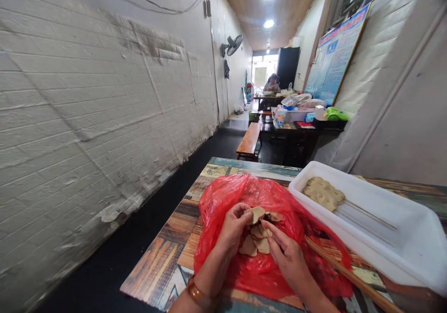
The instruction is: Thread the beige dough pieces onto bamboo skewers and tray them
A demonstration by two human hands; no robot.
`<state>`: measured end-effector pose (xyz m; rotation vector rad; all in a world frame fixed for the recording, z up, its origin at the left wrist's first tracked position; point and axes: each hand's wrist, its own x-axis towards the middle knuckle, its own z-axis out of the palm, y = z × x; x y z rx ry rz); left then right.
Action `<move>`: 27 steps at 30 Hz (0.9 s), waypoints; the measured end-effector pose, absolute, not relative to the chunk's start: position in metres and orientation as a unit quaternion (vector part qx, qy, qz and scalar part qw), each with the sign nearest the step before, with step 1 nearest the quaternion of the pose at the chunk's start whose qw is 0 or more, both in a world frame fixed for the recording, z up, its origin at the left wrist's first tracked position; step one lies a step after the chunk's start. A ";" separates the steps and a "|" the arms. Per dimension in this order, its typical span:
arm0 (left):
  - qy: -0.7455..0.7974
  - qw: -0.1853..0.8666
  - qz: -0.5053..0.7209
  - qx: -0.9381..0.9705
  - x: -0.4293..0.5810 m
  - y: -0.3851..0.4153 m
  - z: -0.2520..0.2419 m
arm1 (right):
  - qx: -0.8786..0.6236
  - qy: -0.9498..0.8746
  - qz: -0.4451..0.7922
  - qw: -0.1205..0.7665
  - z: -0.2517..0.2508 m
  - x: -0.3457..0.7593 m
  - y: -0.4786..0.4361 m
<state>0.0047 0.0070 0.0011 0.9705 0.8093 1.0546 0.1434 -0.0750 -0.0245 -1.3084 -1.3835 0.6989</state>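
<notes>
A red plastic bag (279, 196) lies spread on the patterned table, with several flat tan slices (259, 244) inside its opening. Between thumb and fingers, my left hand (233, 227) pinches one tan slice (256, 214) above the others. My right hand (287, 252) is closed at the slice's right side, its fingertips on what looks like the tip of a thin stick, mostly hidden by the hand. Beside the bag, a white plastic tub (370, 196) holds skewered tan slices (323, 193) on thin sticks. A bundle of wooden sticks (352, 275) lies right of my right hand.
The table edge (157, 243) runs along the left, before a white brick-pattern wall (87, 117). Beyond the table stand a wooden bench (249, 139) and a second table with bags, a green item (335, 114) and a white cup. A person (271, 85) sits far back.
</notes>
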 end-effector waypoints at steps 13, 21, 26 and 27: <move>0.361 0.681 0.454 0.446 0.009 0.006 0.003 | -0.563 -0.511 0.317 0.566 -0.008 0.150 -0.081; 0.346 0.638 0.416 0.548 0.011 0.001 0.006 | -0.588 -0.562 0.252 0.523 -0.006 0.152 -0.082; 0.317 0.669 0.372 0.560 0.013 -0.004 0.006 | -0.588 -0.580 0.241 0.510 -0.006 0.150 -0.081; 0.316 0.675 0.370 0.555 0.014 -0.004 0.006 | -0.589 -0.583 0.241 0.505 -0.007 0.150 -0.081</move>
